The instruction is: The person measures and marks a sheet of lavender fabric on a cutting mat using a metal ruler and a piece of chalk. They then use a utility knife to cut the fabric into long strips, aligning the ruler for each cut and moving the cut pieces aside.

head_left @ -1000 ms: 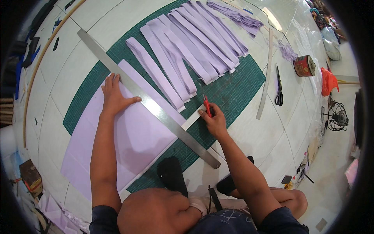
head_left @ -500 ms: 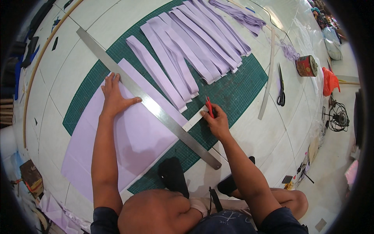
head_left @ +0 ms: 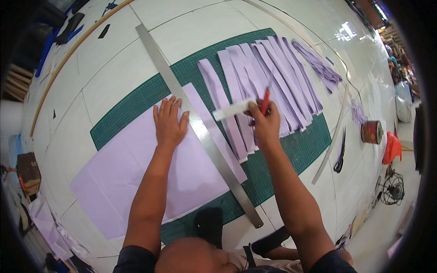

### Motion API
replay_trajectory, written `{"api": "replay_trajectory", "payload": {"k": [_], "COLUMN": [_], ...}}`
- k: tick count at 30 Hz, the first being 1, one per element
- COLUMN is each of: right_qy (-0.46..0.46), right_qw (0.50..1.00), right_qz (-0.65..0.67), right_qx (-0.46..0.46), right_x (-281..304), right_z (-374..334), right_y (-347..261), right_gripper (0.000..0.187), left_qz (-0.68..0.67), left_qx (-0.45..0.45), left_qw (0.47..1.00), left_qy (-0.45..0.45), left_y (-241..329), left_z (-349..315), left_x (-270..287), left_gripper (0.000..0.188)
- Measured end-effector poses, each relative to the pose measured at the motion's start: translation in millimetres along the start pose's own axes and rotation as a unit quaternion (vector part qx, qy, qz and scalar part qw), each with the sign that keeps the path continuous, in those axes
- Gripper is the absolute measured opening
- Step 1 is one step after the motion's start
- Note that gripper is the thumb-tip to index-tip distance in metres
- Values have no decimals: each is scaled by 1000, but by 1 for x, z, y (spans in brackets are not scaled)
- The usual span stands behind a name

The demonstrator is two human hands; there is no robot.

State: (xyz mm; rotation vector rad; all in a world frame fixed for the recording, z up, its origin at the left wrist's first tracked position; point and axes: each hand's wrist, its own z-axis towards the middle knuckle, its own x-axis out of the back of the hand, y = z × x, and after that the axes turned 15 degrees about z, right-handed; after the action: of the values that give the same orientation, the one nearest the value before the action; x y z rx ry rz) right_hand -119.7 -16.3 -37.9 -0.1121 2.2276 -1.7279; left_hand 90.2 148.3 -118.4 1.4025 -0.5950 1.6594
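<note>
A long steel ruler (head_left: pixel 203 133) lies slantwise across a folded sheet of lilac fabric (head_left: pixel 136 168), with a narrow band of the fabric showing on its right side. My left hand (head_left: pixel 171 122) rests flat on the sheet against the ruler's left edge, fingers spread. In my right hand (head_left: pixel 266 120) are a red cutter (head_left: pixel 265 102), its thin tip pointing away from me, and a short white measuring strip (head_left: pixel 231 110). That hand is raised over several folded lilac fabric strips (head_left: pixel 255 77), laid side by side on the green cutting mat (head_left: pixel 291 154).
Right of the mat lie a thin pale slat (head_left: pixel 328 148) and black scissors (head_left: pixel 340 152). Beyond them stand a round tin (head_left: pixel 371 132), a red plastic bag (head_left: pixel 392 148) and a small fan (head_left: pixel 391 187). A bent wooden rod (head_left: pixel 58 66) lies on the left.
My right hand has lifted the white strip away from the ruler, carrying it and the cutter farther out over the fabric strips. My left hand stays beside the ruler. The whole view has shifted.
</note>
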Motion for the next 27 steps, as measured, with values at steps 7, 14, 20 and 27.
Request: {"api": "replay_trajectory", "payload": {"k": [7, 14, 20, 27], "right_qy": [-53, -80, -83, -87], "right_qw": [996, 989, 987, 987], "right_qz": [-47, -119, -137, -132], "right_qx": [-63, -25, -12, -1], "right_x": [-93, -95, -97, -95], "right_z": [77, 94, 91, 92], "right_y": [29, 70, 71, 70], "right_gripper": [37, 32, 32, 30], "left_qz": [-33, -35, -40, -25], "left_qx": [23, 32, 33, 26], "left_qw": [999, 998, 998, 998], "left_qy": [-22, -43, -46, -52], "left_y": [5, 0, -3, -2], "left_z": [2, 1, 1, 3], "left_x": [4, 8, 10, 11], "left_gripper": [42, 41, 41, 41]}}
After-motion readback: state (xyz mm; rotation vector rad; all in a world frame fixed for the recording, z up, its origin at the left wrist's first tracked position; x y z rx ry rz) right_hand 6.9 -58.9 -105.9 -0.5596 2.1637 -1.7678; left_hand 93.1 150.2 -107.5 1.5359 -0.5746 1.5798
